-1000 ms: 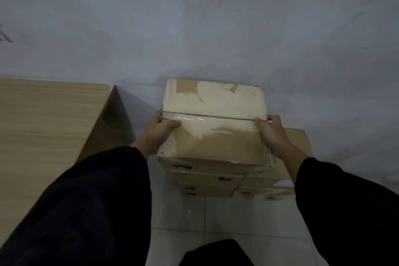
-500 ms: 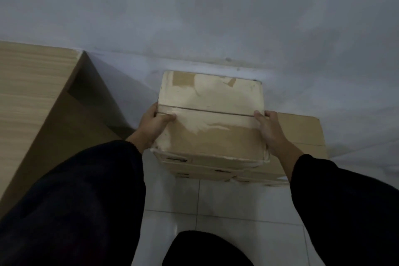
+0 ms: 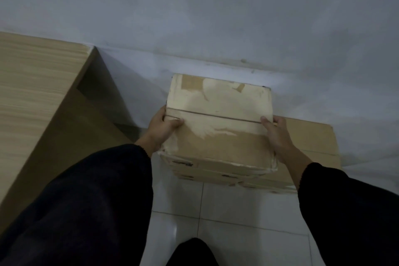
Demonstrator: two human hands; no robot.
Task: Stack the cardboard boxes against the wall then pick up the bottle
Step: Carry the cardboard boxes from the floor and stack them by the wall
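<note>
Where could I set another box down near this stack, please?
The floor is bare in front of the top box and between it and the desk. The lower box has bare top beyond the right hand. That hand and the left hand crowd the top box's sides.

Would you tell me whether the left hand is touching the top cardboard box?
Touching. The head view shows the left hand gripping the top cardboard box, thumb lying on its lid.
</note>
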